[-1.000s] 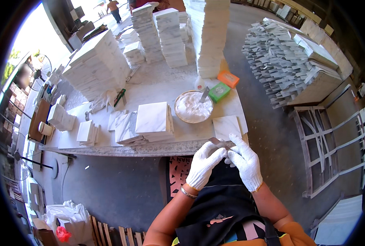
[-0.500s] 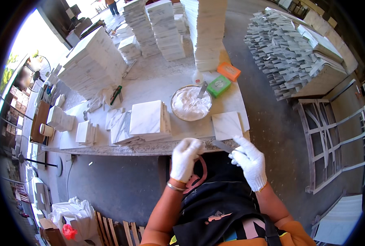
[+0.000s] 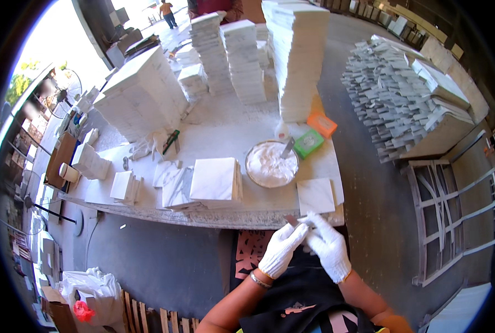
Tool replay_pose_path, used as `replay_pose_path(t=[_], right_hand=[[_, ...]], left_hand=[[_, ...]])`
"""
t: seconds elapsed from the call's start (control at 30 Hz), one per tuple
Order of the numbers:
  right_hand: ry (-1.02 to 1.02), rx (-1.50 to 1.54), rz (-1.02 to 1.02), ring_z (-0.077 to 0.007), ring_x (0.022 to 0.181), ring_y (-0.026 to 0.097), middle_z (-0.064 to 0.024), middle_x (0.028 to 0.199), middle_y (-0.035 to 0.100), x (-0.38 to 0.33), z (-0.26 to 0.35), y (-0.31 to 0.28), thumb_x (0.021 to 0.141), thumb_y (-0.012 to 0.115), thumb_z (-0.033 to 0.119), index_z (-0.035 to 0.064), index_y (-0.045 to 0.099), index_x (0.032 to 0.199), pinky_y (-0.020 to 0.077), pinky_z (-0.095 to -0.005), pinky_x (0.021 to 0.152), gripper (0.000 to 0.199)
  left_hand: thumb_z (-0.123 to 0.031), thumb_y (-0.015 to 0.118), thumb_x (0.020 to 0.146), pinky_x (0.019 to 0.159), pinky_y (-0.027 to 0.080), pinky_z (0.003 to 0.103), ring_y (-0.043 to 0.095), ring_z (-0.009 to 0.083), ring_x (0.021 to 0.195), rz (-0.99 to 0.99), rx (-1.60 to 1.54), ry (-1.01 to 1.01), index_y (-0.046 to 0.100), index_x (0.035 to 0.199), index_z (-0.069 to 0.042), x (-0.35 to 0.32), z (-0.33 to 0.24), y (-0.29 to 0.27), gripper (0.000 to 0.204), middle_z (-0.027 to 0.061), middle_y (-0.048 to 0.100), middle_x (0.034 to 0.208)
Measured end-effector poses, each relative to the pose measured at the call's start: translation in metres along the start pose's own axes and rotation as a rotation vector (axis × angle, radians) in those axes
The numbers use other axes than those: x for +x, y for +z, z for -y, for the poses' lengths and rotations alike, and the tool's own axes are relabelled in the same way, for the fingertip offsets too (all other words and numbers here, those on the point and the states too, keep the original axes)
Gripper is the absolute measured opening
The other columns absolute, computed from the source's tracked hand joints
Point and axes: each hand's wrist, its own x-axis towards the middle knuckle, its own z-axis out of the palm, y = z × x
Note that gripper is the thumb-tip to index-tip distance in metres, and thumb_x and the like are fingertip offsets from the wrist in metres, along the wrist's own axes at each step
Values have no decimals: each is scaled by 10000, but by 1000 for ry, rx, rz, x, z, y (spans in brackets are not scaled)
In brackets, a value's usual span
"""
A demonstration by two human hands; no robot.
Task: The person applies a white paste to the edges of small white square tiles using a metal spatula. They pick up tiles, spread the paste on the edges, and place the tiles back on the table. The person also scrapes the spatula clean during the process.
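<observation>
My right hand [image 3: 330, 248], in a white knit glove, is closed on a narrow flat metal blade [image 3: 292, 221], perhaps a spatula; its handle is hidden in the glove. Pressed close beside it is my left hand [image 3: 282, 252], also gloved, fingers closed at the blade; whether they grip it or something else is hidden. Both are just off the bench's front edge. Beyond them lies a white marble tile [image 3: 316, 196]. A round bowl [image 3: 272, 165] of white paste, with a metal spatula [image 3: 287, 147] standing in it, is behind the tile.
Stacked marble tiles [image 3: 215, 180] sit left of the bowl, and tall tile stacks [image 3: 300, 61] rise behind. A green box [image 3: 309, 143], an orange box [image 3: 322, 125] and a white bottle [image 3: 281, 131] stand near the bowl. A metal frame [image 3: 436, 216] is at right. Someone stands behind the stacks.
My hands have come together, the left moving right to the blade. The view has tilted up, so the bench sits lower and a person shows behind the stacks.
</observation>
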Motion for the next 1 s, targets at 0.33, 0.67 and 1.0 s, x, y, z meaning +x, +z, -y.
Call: replay_pose_path(t=[0.33, 0.67, 1.0], right_hand=[[-456, -521, -206, -244, 914, 721, -145, 995, 741, 118, 14, -34, 931, 709, 220, 43, 681, 1241, 552, -358, 823, 358], [-207, -494, -42, -246, 916, 718, -137, 1025, 749, 248, -1, -8, 891, 728, 311, 73, 711, 1175, 542, -366, 823, 371], [-158, -265, -48, -85, 687, 622, -19, 782, 707, 222, 32, -15, 919, 723, 256, 27, 762, 975, 480, -260, 618, 239]], left_hand=[[-299, 570, 1045, 626, 522, 261, 656, 156, 688, -126, -148, -54, 634, 1129, -16, -35, -24, -33, 302, 67, 694, 845], [-318, 618, 1027, 494, 382, 198, 510, 64, 532, -230, 4, -55, 704, 1127, -50, -72, -23, -41, 299, 13, 617, 734], [-306, 638, 1016, 484, 343, 199, 475, 56, 537, -261, -54, -59, 693, 1076, -36, -73, -28, -37, 282, 11, 604, 728]])
